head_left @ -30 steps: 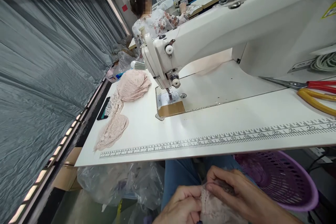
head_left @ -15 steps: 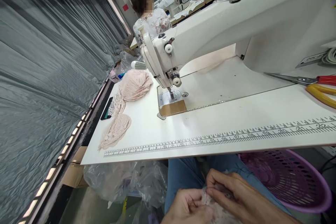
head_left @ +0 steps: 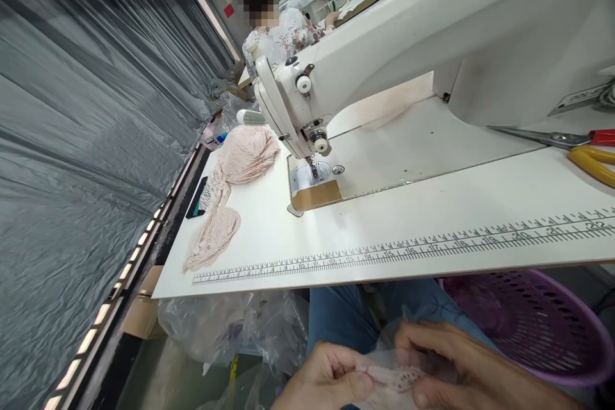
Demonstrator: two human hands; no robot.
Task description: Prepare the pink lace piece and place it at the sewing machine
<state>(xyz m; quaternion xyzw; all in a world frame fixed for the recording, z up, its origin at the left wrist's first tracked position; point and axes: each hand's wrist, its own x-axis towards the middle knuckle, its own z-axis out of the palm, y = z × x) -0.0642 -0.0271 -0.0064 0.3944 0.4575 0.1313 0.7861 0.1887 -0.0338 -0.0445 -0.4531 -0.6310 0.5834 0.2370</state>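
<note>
Over my lap, below the table's front edge, both hands hold a piece of pale pink lace fabric with sheer mesh along it. My left hand pinches its left end between thumb and fingers. My right hand grips the other end, and the lace edge is stretched between the two. The lower part of the fabric runs out of the frame. Beyond the table edge stands a white sewing machine, its presser foot over the needle plate with no fabric beneath.
Pink lace pieces lie on the table's left over a dark phone-like object. Scissors with red and yellow handles rest at the right. A purple basket stands below right, plastic bags below left. A person sits beyond.
My hands have moved apart, drawing the lace edge out flat between them; it was bunched before. The person beyond has turned the head, and a hand now shows at the far machine.
</note>
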